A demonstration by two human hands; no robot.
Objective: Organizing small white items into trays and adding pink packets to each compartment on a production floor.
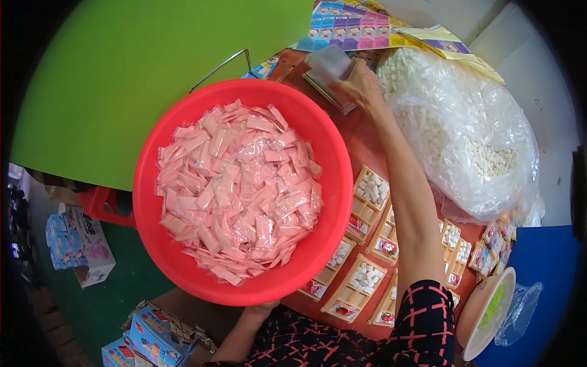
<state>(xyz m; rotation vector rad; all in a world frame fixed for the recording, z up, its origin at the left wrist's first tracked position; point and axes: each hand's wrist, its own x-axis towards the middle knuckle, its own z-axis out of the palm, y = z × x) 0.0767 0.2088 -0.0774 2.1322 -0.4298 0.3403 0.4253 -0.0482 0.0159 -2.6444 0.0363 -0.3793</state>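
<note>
A large red basin (139,177) heaped with small pink pieces in clear wrappers (238,189) fills the middle of the view. My left hand (262,311) holds it at its near edge, the fingers hidden beneath the rim. Stretched out to the far side of the red table, my right hand (361,82) is closed on a translucent plastic container (330,64), which is blurred. Just below that container lies a flat, clear-edged stack (330,92). Beneath my right forearm, several small wooden trays (361,284) hold white cubes and little printed packets.
A big clear bag of white pieces (465,134) stands at the right. Printed sheets (354,27) lie at the back, near a green panel (153,73). A tilted bowl (474,324) with green contents is at lower right. Blue printed boxes (156,336) sit at lower left.
</note>
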